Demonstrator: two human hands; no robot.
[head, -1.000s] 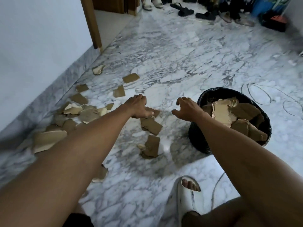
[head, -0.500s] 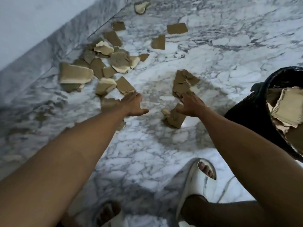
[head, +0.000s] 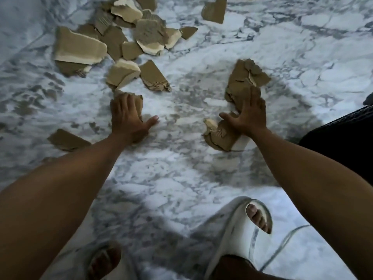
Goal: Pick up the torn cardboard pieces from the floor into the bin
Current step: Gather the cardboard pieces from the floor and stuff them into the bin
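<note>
Torn brown cardboard pieces lie scattered over the marble floor. My left hand rests flat, fingers spread, on one small piece. My right hand lies open across two pieces: a crumpled one beyond the fingers and a torn one under the palm. Neither hand has closed around anything. A heap of several pieces sits at the upper left, and one flat piece lies beside my left forearm. The black bin shows only as a dark edge at the right.
My two feet in white slides stand on the floor near the bottom edge. A thin cable runs along the floor at the lower right. Another single piece lies at the top centre.
The view has dropped closer to the floor. Both hands have come down flat onto cardboard pieces, the left onto a small piece, the right onto the two pieces near the bin.
</note>
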